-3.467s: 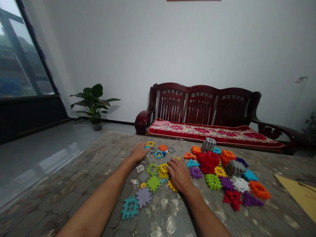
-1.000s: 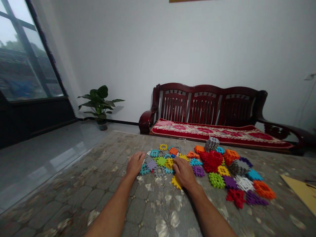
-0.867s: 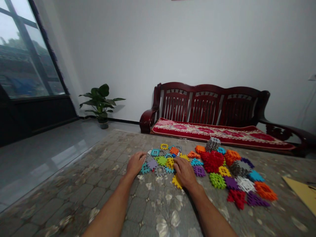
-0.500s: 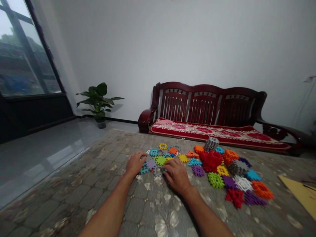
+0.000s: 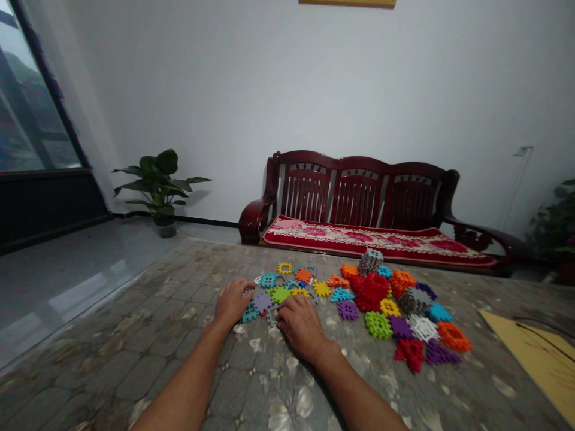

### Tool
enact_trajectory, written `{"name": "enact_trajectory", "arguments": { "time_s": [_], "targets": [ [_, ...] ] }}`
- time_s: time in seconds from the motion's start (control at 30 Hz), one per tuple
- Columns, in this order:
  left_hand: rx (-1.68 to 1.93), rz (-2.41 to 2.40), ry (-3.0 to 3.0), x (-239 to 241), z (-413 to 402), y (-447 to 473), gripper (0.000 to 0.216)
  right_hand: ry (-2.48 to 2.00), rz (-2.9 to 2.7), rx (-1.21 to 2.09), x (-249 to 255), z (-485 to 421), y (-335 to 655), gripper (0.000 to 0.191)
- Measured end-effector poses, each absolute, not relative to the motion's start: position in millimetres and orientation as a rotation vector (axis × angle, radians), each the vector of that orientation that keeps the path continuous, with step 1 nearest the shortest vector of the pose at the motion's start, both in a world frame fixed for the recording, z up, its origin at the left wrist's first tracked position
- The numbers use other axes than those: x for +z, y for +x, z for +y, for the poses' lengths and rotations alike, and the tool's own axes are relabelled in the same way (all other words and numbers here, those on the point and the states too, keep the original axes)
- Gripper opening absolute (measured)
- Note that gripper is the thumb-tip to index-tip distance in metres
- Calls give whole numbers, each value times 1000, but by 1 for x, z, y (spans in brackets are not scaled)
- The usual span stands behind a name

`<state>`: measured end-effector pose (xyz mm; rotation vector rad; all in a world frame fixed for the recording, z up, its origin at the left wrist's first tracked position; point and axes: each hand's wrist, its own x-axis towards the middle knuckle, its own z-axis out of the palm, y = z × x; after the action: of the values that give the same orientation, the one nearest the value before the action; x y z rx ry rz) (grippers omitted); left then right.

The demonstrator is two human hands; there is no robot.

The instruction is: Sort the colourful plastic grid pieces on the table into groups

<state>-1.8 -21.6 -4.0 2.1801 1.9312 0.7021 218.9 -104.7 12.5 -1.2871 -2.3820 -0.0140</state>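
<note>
A loose group of flat notched building tiles lies on the table before me. My left hand (image 5: 233, 302) rests at its left edge, fingers slightly apart, the fingertips by a teal tile (image 5: 249, 312) and a lavender tile (image 5: 261, 301). My right hand (image 5: 300, 320) is bent over the near side, with its fingertips closed on a grey tile (image 5: 271, 315), partly hidden by the fingers. Between the hands lie a lime-green tile (image 5: 279, 294) and a yellow tile (image 5: 298, 291). Farther back are an orange tile (image 5: 304, 275) and a yellow frame tile (image 5: 285, 268).
Right of my hands is a bigger pile with red tiles (image 5: 371, 290), a grey stack (image 5: 371, 261) and a green stack (image 5: 378, 325). A yellow board (image 5: 523, 347) lies at the right edge. Behind the patterned tablecloth (image 5: 179, 311) stand a wooden bench (image 5: 354, 197) and a potted plant (image 5: 159, 182).
The view has turned a little to the right. My right hand has shifted slightly left over the grey tile. My left hand stays by the tiles' left edge.
</note>
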Motion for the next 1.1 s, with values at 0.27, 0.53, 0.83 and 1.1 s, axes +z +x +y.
{"name": "enact_trajectory", "arguments": {
  "time_s": [0.27, 0.53, 0.83, 1.1],
  "targets": [
    [699, 1914, 2192, -7, -19, -3, 31, -1143, -2314, 15, 11, -105, 222, 3],
    [693, 1907, 2179, -3, -22, -2, 31, -1123, -2187, -7, 13, -102, 230, 8],
    [714, 1922, 2160, -4, -21, -1, 31, -1041, -2006, 66, -3, -88, 242, 14],
    [705, 1927, 2153, 0, -22, -1, 29, -1143, -1849, 161, 10, -81, 257, 17]
  ]
}}
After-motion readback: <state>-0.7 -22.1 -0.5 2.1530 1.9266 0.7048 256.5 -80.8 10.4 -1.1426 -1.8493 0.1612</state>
